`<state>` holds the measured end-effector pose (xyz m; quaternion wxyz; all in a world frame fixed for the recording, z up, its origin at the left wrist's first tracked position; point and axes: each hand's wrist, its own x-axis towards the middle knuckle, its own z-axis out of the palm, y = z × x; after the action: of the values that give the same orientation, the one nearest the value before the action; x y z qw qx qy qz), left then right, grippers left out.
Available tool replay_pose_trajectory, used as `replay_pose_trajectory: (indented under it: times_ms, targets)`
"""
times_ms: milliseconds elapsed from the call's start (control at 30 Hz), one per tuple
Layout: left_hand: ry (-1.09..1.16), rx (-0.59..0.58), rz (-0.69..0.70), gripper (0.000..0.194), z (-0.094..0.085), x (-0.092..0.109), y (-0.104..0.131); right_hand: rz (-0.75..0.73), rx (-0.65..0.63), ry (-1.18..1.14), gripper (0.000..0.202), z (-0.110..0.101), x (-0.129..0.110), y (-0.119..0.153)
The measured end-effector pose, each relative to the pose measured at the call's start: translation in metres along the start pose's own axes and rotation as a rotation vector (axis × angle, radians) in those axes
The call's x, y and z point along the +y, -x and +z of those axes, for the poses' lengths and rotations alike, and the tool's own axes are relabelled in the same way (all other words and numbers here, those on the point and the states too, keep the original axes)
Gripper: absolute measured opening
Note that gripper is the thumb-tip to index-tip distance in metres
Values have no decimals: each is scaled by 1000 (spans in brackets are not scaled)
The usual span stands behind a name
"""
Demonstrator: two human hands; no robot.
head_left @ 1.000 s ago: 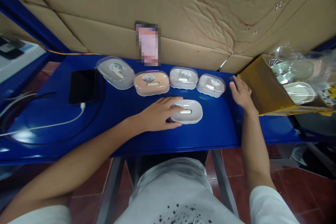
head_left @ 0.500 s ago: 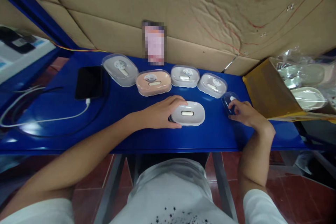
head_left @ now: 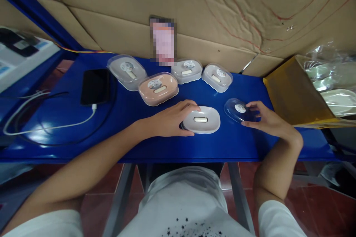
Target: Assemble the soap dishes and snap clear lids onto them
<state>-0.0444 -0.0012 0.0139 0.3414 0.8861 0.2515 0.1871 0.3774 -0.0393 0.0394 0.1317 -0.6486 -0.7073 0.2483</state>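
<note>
My left hand [head_left: 178, 119] grips the left end of a pale grey oval soap dish [head_left: 211, 113], thumb on the near rim and fingers on the far rim. A cream pill-shaped piece sits in the dish's middle. To the right, my right hand [head_left: 260, 116] pinches the right end of a clear plastic lid [head_left: 232, 109] with a round white sticker. The lid is apart from the dish. Behind them stand lidded dishes: a peach one [head_left: 158, 96] and several grey ones, including a middle one [head_left: 180, 73], a right one [head_left: 217, 78] and a left one [head_left: 122, 66].
A cardboard box [head_left: 294, 92] with plastic-wrapped pale dishes stands at the right. On the left of the blue table [head_left: 167, 148] lies a black phone [head_left: 95, 86] with a white cable. A pixelated upright panel [head_left: 163, 42] leans on the cardboard wall [head_left: 116, 11].
My right hand has drawn the lid a little left, and its sticker now shows. The peach dish has turned, and the two grey ones right of it have shifted left and back.
</note>
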Motion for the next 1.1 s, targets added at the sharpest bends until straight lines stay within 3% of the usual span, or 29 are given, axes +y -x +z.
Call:
replay_pose_trajectory:
  times_ms: [100,233,333,500,733,833,933,1100]
  targets:
    - [20,7,-4,92,3,-2,0,-185,-9,-118,78,7,-25,0]
    - [58,62,-19,111,10,-6,-1,-545,-98,-84,69,40,-70,-6]
    - [63,77,-6,116,12,-9,-1,-644,-76,14,68,63,-87,-9]
    - [36,73,-5,116,10,-11,-1,-751,63,123,74,76,-88,-10]
    - [48,29,-29,105,4,-10,-2,-840,146,152,80,81,-85,-14]
    - [25,-35,-40,102,1,-8,-2,-845,137,155,79,83,-80,-15]
    - [-28,-86,-45,111,2,-8,0,-846,141,191,79,85,-78,-15]
    - [-230,-55,39,113,8,-12,1,-885,36,218,88,91,-81,-16]
